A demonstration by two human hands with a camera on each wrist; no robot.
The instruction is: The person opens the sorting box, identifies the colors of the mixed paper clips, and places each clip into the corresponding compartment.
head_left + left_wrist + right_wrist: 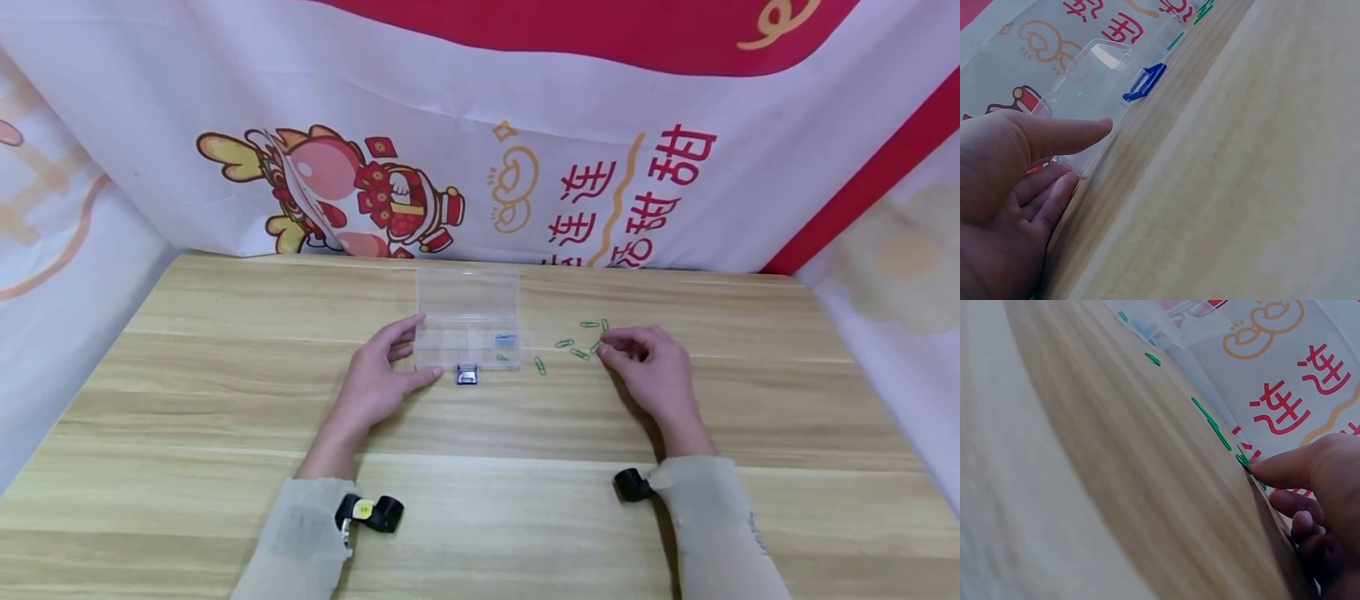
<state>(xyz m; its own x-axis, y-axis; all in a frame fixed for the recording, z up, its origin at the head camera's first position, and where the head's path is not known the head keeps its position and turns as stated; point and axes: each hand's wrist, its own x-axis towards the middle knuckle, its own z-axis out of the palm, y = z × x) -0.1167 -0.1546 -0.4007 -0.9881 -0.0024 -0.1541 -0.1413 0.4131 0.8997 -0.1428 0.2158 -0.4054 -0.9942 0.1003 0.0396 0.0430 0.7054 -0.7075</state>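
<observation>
Box (450, 338) is sitting on table (480, 500), near its back edge.
Lid (467, 293) is extending behind the box; cloth (480, 192) is hanging farther back. Latch (467, 376) is projecting from its front edge. One small clip (502, 357) is lying in its front-right section, an unclear item (506, 341) behind that. Left hand (378, 371) is bracketing its left end, thumb at front. Loose clips (580, 354) are lying to its right, nearest one just off the front-right corner; right hand (651, 367) is occupying their far end.
</observation>
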